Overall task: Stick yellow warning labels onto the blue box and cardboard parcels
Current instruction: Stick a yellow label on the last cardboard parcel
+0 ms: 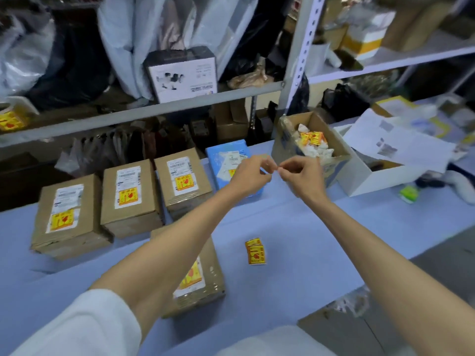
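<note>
My left hand (pixel 250 173) and my right hand (pixel 303 178) meet fingertip to fingertip above the table, just right of the blue box (pixel 223 155). Both pinch a small pale paper scrap (pixel 277 168) that is too small to make out. The blue box carries a white shipping label and a yellow label (pixel 232 172), partly hidden by my left hand. Three cardboard parcels (pixel 68 214) (pixel 131 196) (pixel 183 181) stand in a row to its left, each with a yellow label. A fourth labelled parcel (pixel 203 276) lies under my left forearm.
Loose yellow labels (pixel 255 251) lie on the blue table top (pixel 295 253). An open cardboard box (pixel 336 150) behind my right hand holds crumpled paper and yellow labels. A white box with papers (pixel 380 176) stands to the right. Shelving (pixel 144 111) runs along the back, with a label roll (pixel 10 119) at left.
</note>
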The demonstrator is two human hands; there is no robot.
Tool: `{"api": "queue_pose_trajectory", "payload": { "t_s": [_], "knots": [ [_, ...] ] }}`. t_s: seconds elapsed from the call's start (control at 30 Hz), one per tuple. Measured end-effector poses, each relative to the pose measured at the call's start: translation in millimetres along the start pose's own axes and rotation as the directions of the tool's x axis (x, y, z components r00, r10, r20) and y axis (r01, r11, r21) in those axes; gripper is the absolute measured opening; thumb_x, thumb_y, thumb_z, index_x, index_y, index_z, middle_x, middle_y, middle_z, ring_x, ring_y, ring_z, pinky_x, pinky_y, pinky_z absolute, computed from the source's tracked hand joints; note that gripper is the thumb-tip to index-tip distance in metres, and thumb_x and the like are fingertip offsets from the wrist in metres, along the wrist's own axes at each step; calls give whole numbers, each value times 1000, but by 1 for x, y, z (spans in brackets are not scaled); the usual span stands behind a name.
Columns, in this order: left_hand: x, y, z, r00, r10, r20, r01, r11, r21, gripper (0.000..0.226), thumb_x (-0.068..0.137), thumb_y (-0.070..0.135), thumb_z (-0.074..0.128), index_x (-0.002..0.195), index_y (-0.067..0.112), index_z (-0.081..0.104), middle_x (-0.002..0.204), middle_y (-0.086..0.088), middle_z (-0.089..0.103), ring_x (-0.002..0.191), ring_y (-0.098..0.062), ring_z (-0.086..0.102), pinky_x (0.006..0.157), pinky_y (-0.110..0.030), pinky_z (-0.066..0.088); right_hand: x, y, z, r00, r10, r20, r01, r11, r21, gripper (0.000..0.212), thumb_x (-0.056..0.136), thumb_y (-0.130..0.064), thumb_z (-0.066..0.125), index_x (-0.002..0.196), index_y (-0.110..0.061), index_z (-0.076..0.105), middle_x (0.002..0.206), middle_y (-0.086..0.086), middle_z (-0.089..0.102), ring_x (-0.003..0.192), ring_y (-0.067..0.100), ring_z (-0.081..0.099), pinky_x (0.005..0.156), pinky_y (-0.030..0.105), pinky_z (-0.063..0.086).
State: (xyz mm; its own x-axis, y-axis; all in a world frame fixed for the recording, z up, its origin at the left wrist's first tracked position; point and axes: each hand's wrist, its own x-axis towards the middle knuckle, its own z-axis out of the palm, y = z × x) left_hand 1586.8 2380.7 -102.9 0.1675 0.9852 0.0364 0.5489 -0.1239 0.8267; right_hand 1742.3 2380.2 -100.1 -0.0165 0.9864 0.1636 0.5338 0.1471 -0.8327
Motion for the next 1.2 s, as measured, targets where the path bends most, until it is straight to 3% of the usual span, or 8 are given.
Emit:
{"api": "queue_pose_trajectory", "payload": {
  "t_s": [0.13, 0.3, 0.43, 0.57, 0.7, 0.83, 1.07, 1.2],
  "knots": [
    [56, 29, 13, 995, 64, 78, -86, 947, 311, 31, 77, 4, 58, 106, 14, 63, 109, -5, 66, 95, -22, 63, 82, -35, 51, 34, 14, -43, 991, 14, -130, -31, 992, -123, 3, 76, -9, 74, 78, -9, 74, 75, 3, 72, 68, 10, 63, 62, 14, 46],
    [112, 56, 36, 985, 60, 159, -135, 846, 516, 32, 83, 10, 58, 116, 14, 58, 117, -12, 60, 107, -33, 56, 81, -41, 48, 75, 36, -83, 976, 92, -199, -130, 974, -185, 11, 74, -3, 70, 83, -6, 75, 79, 7, 72, 80, 21, 68, 79, 38, 55],
    [137, 58, 49, 985, 38, 168, -124, 836, 534, 39, 83, 16, 66, 122, 15, 58, 123, -11, 60, 112, -32, 56, 84, -41, 48, 102, 47, -89, 984, 145, -101, -164, 963, -215, 28, 83, -2, 57, 107, -3, 70, 108, 14, 70, 103, 26, 64, 94, 37, 50],
    [149, 55, 52, 986, -8, 168, -82, 848, 523, 41, 84, 16, 64, 124, 12, 57, 123, -13, 60, 112, -33, 56, 89, -42, 50, 117, 56, -85, 981, 195, 17, -189, 967, -169, 38, 91, -2, 44, 123, -5, 62, 130, 11, 60, 115, 23, 57, 90, 25, 42],
    [144, 52, 49, 988, -51, 148, -26, 879, 476, 40, 85, 18, 63, 123, 8, 58, 122, -15, 62, 112, -33, 57, 92, -42, 49, 117, 58, -82, 977, 208, 42, -203, 974, -99, 38, 93, -7, 44, 127, -8, 59, 133, 9, 58, 122, 20, 52, 91, 24, 39],
    [130, 46, 39, 990, -70, 119, 8, 889, 458, 44, 82, 15, 65, 125, 9, 57, 124, -13, 62, 114, -31, 57, 92, -40, 49, 112, 51, -74, 985, 158, 66, -142, 969, -201, 38, 90, -9, 50, 127, -10, 60, 131, 6, 60, 122, 22, 54, 98, 33, 42],
    [79, 17, -11, 988, -155, -9, 144, 893, 427, 45, 83, 15, 65, 127, 12, 56, 127, -11, 59, 120, -27, 53, 96, -41, 47, 90, 6, -16, 936, 16, 350, 79, 963, -256, 42, 85, 0, 51, 125, -1, 59, 127, 15, 62, 119, 27, 56, 103, 40, 44],
    [30, -15, -51, 959, -254, -128, 284, 861, 422, 44, 83, 16, 64, 126, 12, 56, 127, -10, 59, 118, -27, 53, 96, -38, 45, 68, -32, 34, 883, -34, 468, 155, 963, -222, 41, 87, -3, 54, 127, -3, 57, 131, 12, 59, 122, 25, 54, 104, 34, 41]
  ]
}}
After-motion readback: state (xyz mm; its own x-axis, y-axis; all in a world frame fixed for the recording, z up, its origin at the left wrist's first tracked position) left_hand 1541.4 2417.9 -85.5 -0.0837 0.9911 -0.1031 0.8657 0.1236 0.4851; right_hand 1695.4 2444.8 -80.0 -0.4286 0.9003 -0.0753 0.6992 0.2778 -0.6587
